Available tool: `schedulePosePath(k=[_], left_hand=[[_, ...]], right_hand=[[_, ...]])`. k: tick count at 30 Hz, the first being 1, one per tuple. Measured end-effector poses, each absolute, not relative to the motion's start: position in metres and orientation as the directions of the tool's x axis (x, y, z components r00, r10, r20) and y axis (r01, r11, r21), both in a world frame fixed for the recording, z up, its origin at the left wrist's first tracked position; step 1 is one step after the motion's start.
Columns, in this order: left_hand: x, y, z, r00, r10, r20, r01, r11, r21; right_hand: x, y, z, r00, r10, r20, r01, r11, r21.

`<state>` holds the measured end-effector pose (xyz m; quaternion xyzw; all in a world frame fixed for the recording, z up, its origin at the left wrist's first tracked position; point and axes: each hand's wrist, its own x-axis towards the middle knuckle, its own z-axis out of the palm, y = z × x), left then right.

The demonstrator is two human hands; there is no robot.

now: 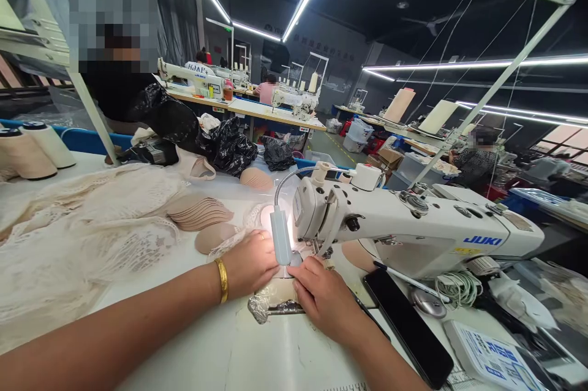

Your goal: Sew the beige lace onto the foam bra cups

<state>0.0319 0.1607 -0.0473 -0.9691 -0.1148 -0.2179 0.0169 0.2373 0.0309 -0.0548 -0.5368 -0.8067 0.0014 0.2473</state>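
My left hand [252, 261], with a gold bracelet [222, 280] at its wrist, presses on a cream lace piece [231, 240] beside the sewing machine's needle area, its fingers together and bent. A small lamp [281, 236] on a bendy neck hangs before the fingertips and hides part of the work. My right hand [325, 294] is closed at the front of the needle area, thumb and fingertips close together; what they pinch is too small to make out. Around and behind the needle stands the white JUKI sewing machine [404, 225]. Left of my left hand lie a beige bra cup [214, 238] and several stacked cups [201, 212].
White lace pieces [124, 219] spread over the left of the table, near thread cones [46, 143]. On the right lie a black phone [408, 326], a mouse [428, 303], a coiled cable [458, 288] and a white box [489, 357]. A co-worker's dark sleeve [177, 115] reaches in beyond.
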Motion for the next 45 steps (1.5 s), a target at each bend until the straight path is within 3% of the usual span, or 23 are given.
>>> schedulePosePath(k=[5,8,11,13,14,16,18,19,21,23,26,30,38,41,45], left_hand=[[0.037,0.155,-0.041,0.878,0.320,0.355,0.337,-0.941,0.016],[0.037,0.155,-0.037,0.870,0.354,0.343,0.360,-0.932,0.048],[0.021,0.145,-0.031,0.857,0.378,0.352,0.369,-0.925,0.095],[0.002,0.124,-0.028,0.852,0.355,0.384,0.314,-0.935,0.167],[-0.008,0.109,-0.028,0.844,0.353,0.403,0.275,-0.931,0.238],[-0.028,0.073,-0.033,0.787,0.450,0.422,0.175,-0.818,0.547],[-0.041,0.037,-0.039,0.725,0.667,0.173,0.145,-0.393,0.908],[-0.044,0.022,-0.041,0.723,0.690,-0.039,0.113,-0.061,0.992],[-0.044,0.003,-0.040,0.653,0.677,-0.340,-0.034,0.475,0.879],[-0.040,-0.001,-0.032,0.550,0.724,-0.416,-0.291,0.633,0.717],[-0.034,0.008,-0.016,0.382,0.855,-0.352,-0.534,0.515,0.670],[-0.028,0.016,-0.010,0.258,0.890,-0.376,-0.627,0.450,0.636],[-0.023,0.005,-0.004,0.451,0.829,-0.332,-0.591,0.555,0.585],[-0.022,0.004,-0.001,0.455,0.836,-0.307,-0.621,0.545,0.563],[-0.018,0.003,-0.002,0.417,0.870,-0.264,-0.618,0.485,0.619]], right_hand=[[0.237,0.032,-0.057,-0.280,0.877,0.390,0.849,0.416,-0.326],[0.232,0.029,-0.053,-0.215,0.907,0.363,0.823,0.369,-0.433],[0.218,0.024,-0.045,-0.059,0.978,0.202,0.660,0.190,-0.727],[0.204,0.020,-0.039,0.015,1.000,0.009,0.377,0.002,-0.926],[0.196,0.019,-0.037,0.034,0.997,-0.070,0.216,-0.075,-0.974],[0.179,0.015,-0.035,0.067,0.988,-0.140,-0.044,-0.137,-0.990],[0.161,0.010,-0.036,0.109,0.987,-0.115,-0.202,-0.091,-0.975],[0.152,0.006,-0.037,0.133,0.988,-0.083,-0.254,-0.047,-0.966],[0.136,-0.004,-0.042,0.190,0.982,-0.017,-0.304,0.042,-0.952],[0.123,-0.018,-0.050,0.247,0.969,0.029,-0.298,0.105,-0.949],[0.113,-0.040,-0.067,0.316,0.947,0.053,-0.261,0.141,-0.955],[0.114,-0.060,-0.086,0.442,0.896,0.047,-0.256,0.177,-0.950],[0.119,-0.053,-0.074,0.361,0.932,-0.025,-0.397,0.130,-0.908],[0.123,-0.049,-0.067,0.402,0.916,-0.022,-0.396,0.152,-0.905],[0.122,-0.049,-0.068,0.429,0.903,0.000,-0.376,0.178,-0.909]])
